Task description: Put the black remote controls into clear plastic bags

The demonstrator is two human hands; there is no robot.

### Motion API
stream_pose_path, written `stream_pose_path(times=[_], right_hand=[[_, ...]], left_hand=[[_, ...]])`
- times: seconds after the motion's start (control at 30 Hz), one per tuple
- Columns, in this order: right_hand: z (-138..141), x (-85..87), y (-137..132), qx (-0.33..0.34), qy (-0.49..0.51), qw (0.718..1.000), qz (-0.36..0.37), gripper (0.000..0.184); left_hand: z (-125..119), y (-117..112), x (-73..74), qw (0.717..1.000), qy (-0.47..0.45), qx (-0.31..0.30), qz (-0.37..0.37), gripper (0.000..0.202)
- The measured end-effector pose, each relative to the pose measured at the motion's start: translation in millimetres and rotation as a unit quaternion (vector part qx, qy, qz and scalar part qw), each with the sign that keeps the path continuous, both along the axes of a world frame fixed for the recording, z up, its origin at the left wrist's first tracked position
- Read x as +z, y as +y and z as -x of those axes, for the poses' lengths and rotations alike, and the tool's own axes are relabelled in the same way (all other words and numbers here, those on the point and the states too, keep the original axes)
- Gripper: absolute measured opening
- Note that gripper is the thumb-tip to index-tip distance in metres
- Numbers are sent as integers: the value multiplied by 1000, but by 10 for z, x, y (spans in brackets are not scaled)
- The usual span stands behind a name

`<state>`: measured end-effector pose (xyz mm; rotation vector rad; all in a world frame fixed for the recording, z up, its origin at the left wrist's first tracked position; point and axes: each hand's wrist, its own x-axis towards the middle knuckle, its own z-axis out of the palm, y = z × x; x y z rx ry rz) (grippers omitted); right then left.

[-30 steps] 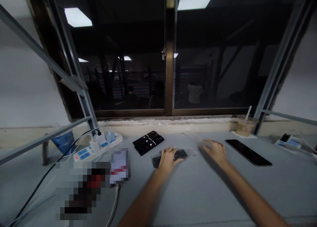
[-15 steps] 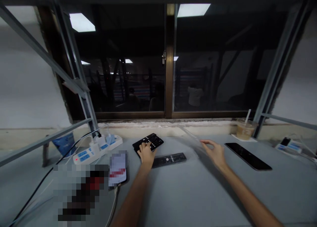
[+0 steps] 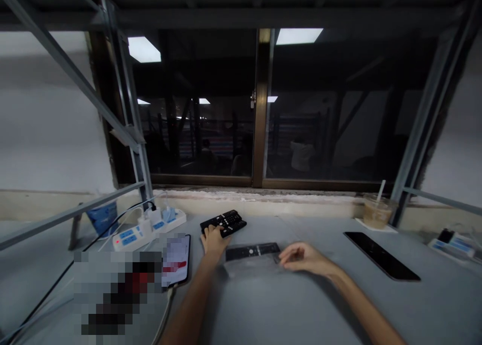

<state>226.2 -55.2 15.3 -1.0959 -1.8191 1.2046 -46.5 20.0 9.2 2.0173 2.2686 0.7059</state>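
Note:
Two or more black remote controls (image 3: 234, 221) lie close together near the wall, their button sides up. The fingertips of my left hand (image 3: 214, 243) rest apart on their near left part, without wrapping round them. Closer to me lies another black remote control (image 3: 241, 252), lengthwise from left to right, with a clear plastic sleeve (image 3: 250, 266) over it and along its near side. At its right end, my right hand (image 3: 304, 257) has its fingers curled and pinched on the sleeve's edge. The exact grip is partly hidden.
On the left stand a white power strip (image 3: 130, 238) with plugs and cables, a blue packet (image 3: 103, 218) and a lit phone (image 3: 181, 259) on a cable. To the right lie a dark phone (image 3: 380, 257), an iced drink cup (image 3: 376, 212) and another power strip (image 3: 452, 244).
My right hand has come down and left, from beyond the covered remote control to its right end, bringing the clear plastic with it. My left hand stays at the stacked remote controls. The view has tilted up slightly.

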Motion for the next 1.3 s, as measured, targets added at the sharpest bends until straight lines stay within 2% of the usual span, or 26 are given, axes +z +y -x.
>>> stream_pose_path(times=[0.13,0.23,0.33,0.4,0.43,0.53,0.63,0.7,0.83,0.9,1.0,1.1,1.2,1.3], right_hand=[[87,-42,-19,77,-22,996,31,38],[136,-47,-27,93,1,995,45,40],[168,-35,-21,43,31,998,44,41],[173,-28,-4,-6,65,997,51,47],[169,-26,7,-27,87,994,59,52],[136,-21,44,-77,169,979,88,62],[93,-24,76,-112,227,962,105,61],[76,-34,92,-138,230,958,103,54],[82,-62,121,-183,212,955,96,36],[77,-67,143,-205,230,947,88,34],[16,-50,189,-269,290,916,62,35],[-99,-13,228,-363,348,862,64,23],[-195,27,234,-426,400,809,73,15],[-221,52,218,-438,430,785,81,12]], left_hand=[[23,7,-13,1000,-2,1,17,38],[39,-1,14,999,-13,10,30,34],[26,-26,86,1000,-3,5,-18,33],[-36,-68,152,997,-23,-20,-68,32],[-88,-101,185,994,-49,-44,-90,31],[-311,-257,269,968,-126,-175,-131,25],[-541,-449,310,953,-102,-273,-80,27],[-649,-552,310,945,-69,-311,-69,30],[-745,-640,282,940,-30,-334,-66,31],[-754,-645,285,942,-27,-325,-78,40],[-740,-640,328,950,-55,-290,-99,52],[-702,-630,365,958,-65,-260,-105,47],[-659,-613,327,963,-26,-261,-61,42],[-621,-595,242,957,33,-288,14,40]])
